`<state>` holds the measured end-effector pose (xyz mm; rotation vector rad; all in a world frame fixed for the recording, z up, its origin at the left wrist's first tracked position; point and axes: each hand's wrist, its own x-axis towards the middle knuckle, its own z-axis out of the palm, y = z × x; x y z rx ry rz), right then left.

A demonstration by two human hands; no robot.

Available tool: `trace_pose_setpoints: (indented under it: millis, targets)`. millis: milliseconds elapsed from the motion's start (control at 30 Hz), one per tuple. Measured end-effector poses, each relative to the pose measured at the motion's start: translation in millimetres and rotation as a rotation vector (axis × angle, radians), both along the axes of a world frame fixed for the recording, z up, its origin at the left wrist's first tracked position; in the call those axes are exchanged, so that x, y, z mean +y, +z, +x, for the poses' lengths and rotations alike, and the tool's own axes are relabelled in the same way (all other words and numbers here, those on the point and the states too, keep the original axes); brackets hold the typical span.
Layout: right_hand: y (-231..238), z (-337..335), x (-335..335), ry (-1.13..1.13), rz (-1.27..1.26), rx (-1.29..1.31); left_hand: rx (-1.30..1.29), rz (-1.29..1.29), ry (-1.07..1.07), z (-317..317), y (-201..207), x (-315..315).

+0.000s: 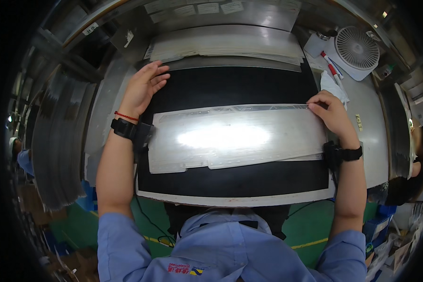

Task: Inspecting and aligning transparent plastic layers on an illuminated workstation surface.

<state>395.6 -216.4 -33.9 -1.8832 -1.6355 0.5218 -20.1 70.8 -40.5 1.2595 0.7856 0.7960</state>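
A shiny, thin metal sheet [239, 155] with a notched near edge lies over the black mat [239, 181]. Another sheet's edge shows just under it along the far side and at the near right. My right hand [331, 113] pinches the far right corner of the sheet between thumb and fingers. Over the mat's far left corner, my left hand [148, 87] is raised with its fingers apart and nothing in them. Its fingertips are near a stack of similar metal sheets [225, 42] at the back. Dark bands with small boxes sit on both wrists.
At the far right stand a white fan [357, 49], a pale container [316, 44], red-capped markers [332, 69] and a white cloth [333, 89]. Tall stacks of sheets [63, 136] rise at the left. Part of another person [420, 150] shows at the right edge.
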Motion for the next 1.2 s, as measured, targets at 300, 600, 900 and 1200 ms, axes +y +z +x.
trace_pose_setpoints:
  millis: [300,600,900,1200]
  targets:
    - [-9.3,3.8,3.2,-0.245,0.171,0.386,0.19,-0.053,-0.24,7.1,11.4,-16.0]
    - [-10.4,8.8,2.6,-0.344,0.168,0.54,0.239,0.001,-0.277,8.9,7.1,-17.3]
    - [-2.3,0.7,2.9,-0.357,0.175,0.598,0.204,0.098,-0.174,4.4,-4.1,-3.8]
    - [0.5,-4.5,3.0,-0.326,0.142,0.495,-0.069,-0.005,0.029,-7.6,-13.1,16.9]
